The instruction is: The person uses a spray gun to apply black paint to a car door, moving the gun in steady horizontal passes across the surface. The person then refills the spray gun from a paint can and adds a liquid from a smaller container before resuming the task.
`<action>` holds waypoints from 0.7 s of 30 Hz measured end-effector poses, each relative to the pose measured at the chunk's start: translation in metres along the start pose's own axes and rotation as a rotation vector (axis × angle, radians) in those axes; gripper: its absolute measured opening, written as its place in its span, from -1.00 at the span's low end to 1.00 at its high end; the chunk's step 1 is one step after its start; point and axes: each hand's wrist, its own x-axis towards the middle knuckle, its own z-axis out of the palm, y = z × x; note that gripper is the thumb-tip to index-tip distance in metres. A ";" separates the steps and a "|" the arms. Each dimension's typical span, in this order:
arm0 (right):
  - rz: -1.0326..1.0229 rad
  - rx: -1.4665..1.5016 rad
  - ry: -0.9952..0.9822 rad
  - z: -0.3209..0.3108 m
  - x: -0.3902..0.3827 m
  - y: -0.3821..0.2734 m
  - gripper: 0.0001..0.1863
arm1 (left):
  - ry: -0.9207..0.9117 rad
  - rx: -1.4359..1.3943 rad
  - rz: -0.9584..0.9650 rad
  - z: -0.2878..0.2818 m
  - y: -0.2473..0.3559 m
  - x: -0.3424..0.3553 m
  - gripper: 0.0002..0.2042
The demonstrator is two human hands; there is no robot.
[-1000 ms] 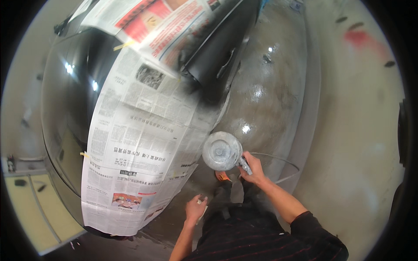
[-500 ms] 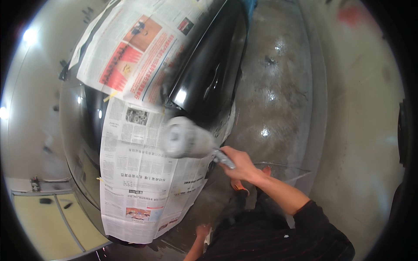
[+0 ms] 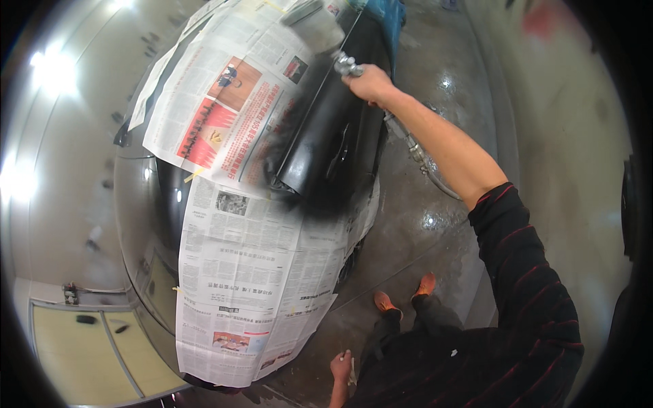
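My right hand [image 3: 367, 85] is closed on a silver spray gun [image 3: 347, 64] with a blurred cup [image 3: 313, 27], held out over a car's glossy black panel [image 3: 320, 156]. An air hose [image 3: 425, 170] with metal fittings hangs below that hand. Newspaper sheets [image 3: 252, 258] and a printed upper sheet [image 3: 204, 95], with bits of yellow tape, cover the bodywork around the panel. Near the lower edge, my left hand [image 3: 341, 366] is closed on a small pale item, perhaps cloth or paper, too small to tell.
Blue sheeting [image 3: 388, 20] covers part of the car's far end. A wet grey floor [image 3: 435, 197] runs along its right, beside a pale wall [image 3: 564, 204]. My orange shoes [image 3: 422, 284] stand on the floor. A yellow panelled door [image 3: 75, 353] is at lower left.
My right hand and spray gun have risen and reached forward along the black panel. My left hand has moved lower in view. The camera's view of the car has shifted.
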 end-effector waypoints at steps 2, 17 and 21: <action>-0.006 -0.010 0.072 -0.015 0.004 0.004 -0.54 | 0.020 0.076 -0.079 0.000 0.001 -0.014 -0.54; -0.143 0.288 -0.399 0.140 -0.367 0.295 -0.56 | -0.257 0.270 -0.142 -0.054 0.031 -0.035 -0.63; -0.192 0.344 -0.140 0.149 -0.348 0.364 -0.57 | -0.208 0.326 -0.118 -0.071 0.033 -0.005 -0.63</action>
